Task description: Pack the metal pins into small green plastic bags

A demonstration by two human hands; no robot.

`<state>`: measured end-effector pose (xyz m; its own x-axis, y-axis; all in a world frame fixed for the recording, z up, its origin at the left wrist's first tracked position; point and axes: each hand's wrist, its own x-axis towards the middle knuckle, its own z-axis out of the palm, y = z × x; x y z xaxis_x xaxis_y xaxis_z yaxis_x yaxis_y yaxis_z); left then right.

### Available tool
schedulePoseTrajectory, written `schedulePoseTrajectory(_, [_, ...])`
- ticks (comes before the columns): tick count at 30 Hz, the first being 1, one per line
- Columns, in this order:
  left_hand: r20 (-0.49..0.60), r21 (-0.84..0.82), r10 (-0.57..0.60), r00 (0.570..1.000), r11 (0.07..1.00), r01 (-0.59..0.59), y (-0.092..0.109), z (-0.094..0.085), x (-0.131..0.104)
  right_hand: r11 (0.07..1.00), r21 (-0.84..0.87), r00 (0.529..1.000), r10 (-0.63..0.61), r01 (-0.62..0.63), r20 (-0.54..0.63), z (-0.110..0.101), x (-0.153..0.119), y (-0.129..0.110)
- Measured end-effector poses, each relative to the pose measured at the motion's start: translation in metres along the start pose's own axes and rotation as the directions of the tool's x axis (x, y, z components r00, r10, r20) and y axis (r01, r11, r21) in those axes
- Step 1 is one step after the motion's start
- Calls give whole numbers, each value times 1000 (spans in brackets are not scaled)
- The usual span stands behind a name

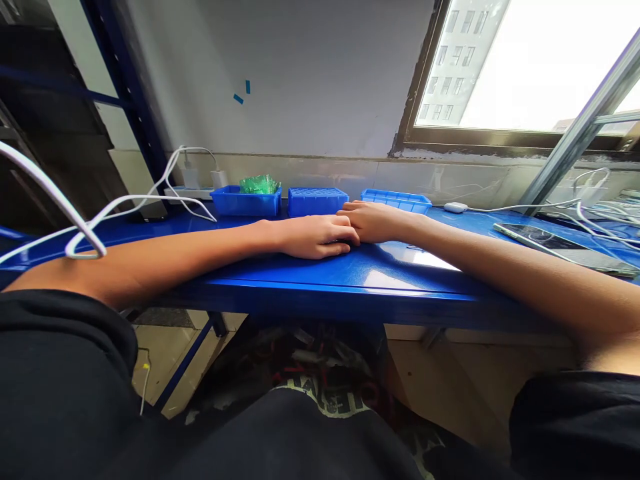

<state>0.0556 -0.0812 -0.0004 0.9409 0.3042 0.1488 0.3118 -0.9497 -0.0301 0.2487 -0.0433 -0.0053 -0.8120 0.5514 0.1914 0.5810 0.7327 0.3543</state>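
Both my hands rest together on the blue table (280,270), touching at the fingers. My left hand (317,236) lies palm down, its fingers bent against my right hand (375,221). The right one sits slightly farther back, its fingers partly hidden, and whether anything is under them cannot be seen. Just behind the hands is a blue bin turned with a gridded face up (318,202). To its left stands a blue bin (245,202) with green crinkled plastic (260,185) in it; to its right is another blue bin (397,200), partly behind my right hand.
A phone (555,245) lies on the right of the table, near white cables (595,223) and a small white device (455,207). White cables (125,199) loop over my left arm. A metal post (575,127) slants at the right, before the window.
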Motion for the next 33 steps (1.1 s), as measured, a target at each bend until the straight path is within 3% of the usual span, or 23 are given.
schedulePoseTrajectory(10, [-47, 29, 55, 997, 998, -54, -3, 3, 4, 996, -75, 999, -55, 55, 2, 3, 4, -2])
schedulePoseTrajectory(18, [-53, 23, 30, 998, 999, -29, -3, 4, 1, 999, -51, 998, 11, -7, 60, -3, 5, -10])
schedulePoseTrajectory(26, [-15, -21, -22, 1000, 1000, 22, -2, 4, 1, 999, -28, 999, -41, 41, 5, 2, 4, -3])
schedulePoseTrajectory(33, [-20, -22, 4, 1000, 1000, -5, -3, 4, 1, 1000, -5, 1000, -9, 9, -13, 0, 3, -3])
